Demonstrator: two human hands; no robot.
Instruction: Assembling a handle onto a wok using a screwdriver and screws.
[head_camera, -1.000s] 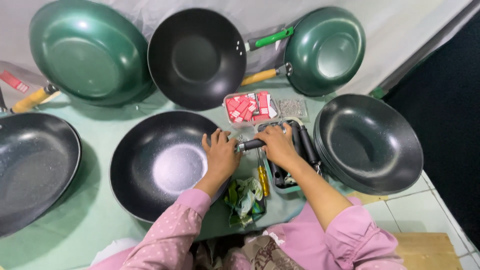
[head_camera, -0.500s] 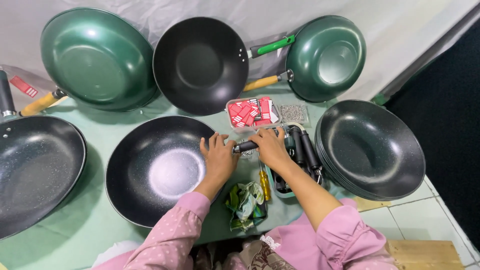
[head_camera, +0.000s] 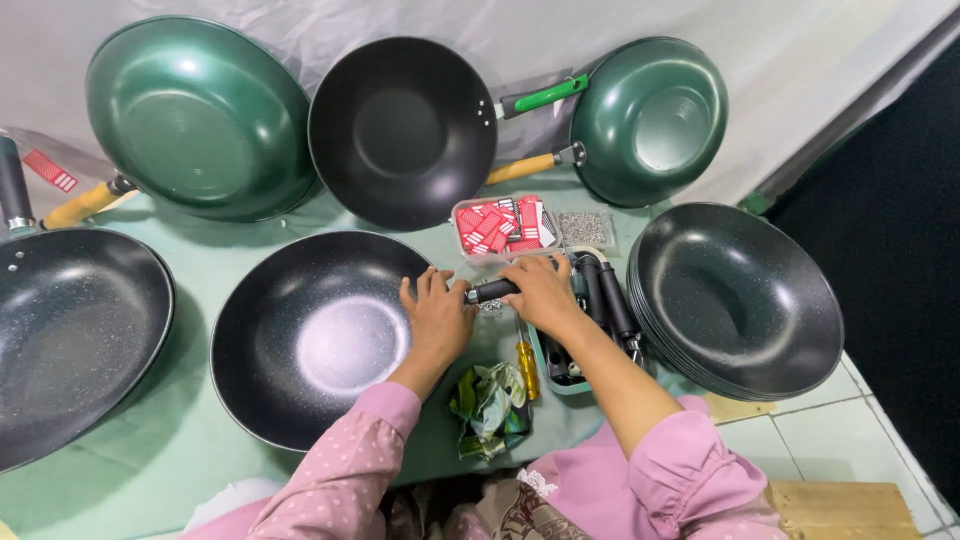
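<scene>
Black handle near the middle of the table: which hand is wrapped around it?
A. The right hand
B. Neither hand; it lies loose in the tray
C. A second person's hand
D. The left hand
A. The right hand closes around the black handle, holding it against the rim of the dark pan, while the left hand rests on that rim.

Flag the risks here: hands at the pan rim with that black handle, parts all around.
1. The left hand steadies the speckled black pan only at its rim while the right hand presses the black handle against it; the pan could slide on the green cloth.
2. The yellow screwdriver and the open tray of small screws lie close to the forearms; a sweep might scatter them.
</scene>
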